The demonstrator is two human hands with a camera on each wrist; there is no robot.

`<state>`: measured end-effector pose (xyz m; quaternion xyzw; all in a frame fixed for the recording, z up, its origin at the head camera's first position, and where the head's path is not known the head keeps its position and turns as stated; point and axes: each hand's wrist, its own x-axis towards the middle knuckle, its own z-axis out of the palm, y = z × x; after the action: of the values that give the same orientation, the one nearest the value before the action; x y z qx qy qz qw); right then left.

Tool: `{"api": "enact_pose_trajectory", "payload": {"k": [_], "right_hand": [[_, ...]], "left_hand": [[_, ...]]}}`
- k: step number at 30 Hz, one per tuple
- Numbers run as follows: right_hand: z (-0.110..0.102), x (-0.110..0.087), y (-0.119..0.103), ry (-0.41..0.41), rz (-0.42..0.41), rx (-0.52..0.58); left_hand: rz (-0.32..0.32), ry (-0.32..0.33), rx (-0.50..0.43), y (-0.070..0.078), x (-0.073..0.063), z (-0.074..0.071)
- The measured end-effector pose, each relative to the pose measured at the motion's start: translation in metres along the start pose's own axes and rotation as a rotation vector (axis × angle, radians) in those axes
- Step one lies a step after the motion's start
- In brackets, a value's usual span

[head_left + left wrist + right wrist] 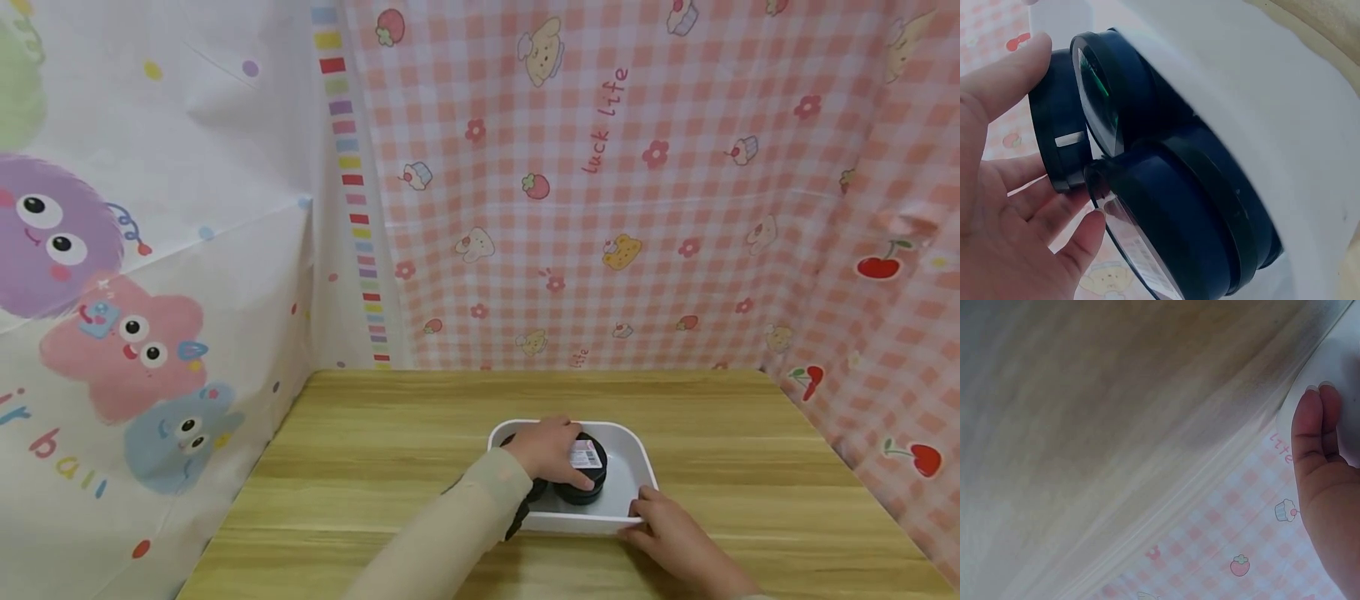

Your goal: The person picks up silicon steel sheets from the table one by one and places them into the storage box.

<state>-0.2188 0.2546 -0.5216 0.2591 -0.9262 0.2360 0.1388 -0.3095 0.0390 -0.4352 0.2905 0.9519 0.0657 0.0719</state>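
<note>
A white tray [626,454] sits on the table, with several round black containers [579,492] stacked in it. My left hand [547,450] reaches over the tray's left part. In the left wrist view, its thumb and fingers grip a slim round black container [1060,122] by the edge, just above the others. Two more containers with clear-looking tops, an upper one [1132,87] and a lower one [1200,206], lie close to it. The lower one bears a white label. At the tray's near right corner, my right hand [663,529] pinches the rim.
The wood-grain table [375,467] extends around the tray. A pink checked cloth [570,208] hangs at the back and right, and a white cartoon-print sheet [225,167] hangs at the left.
</note>
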Motion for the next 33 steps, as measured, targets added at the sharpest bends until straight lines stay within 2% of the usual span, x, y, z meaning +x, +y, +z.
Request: {"api": "enact_pose_trajectory", "payload": {"k": [6,13,19,25,30,33], "right_hand": [[0.003,0.0,0.004,0.012,-0.018,-0.003],[0.007,0.002,0.006,0.029,-0.041,-0.012],[0.007,0.006,0.005,0.003,-0.025,0.009],[0.006,0.008,0.004,-0.007,-0.011,0.028],[0.003,0.007,0.0,-0.017,0.032,0.035],[0.0,0.006,-0.002,-0.024,0.067,0.046]], "left_hand": [[-0.023,-0.001,0.006,0.002,0.005,0.005],[-0.014,0.01,0.052,-0.001,0.007,0.01],[-0.028,0.014,0.048,-0.007,0.006,0.013],[-0.016,0.008,0.047,-0.011,0.007,0.016],[0.003,0.002,0.027,-0.013,-0.001,0.012],[0.006,0.039,-0.004,-0.015,-0.008,0.009]]}}
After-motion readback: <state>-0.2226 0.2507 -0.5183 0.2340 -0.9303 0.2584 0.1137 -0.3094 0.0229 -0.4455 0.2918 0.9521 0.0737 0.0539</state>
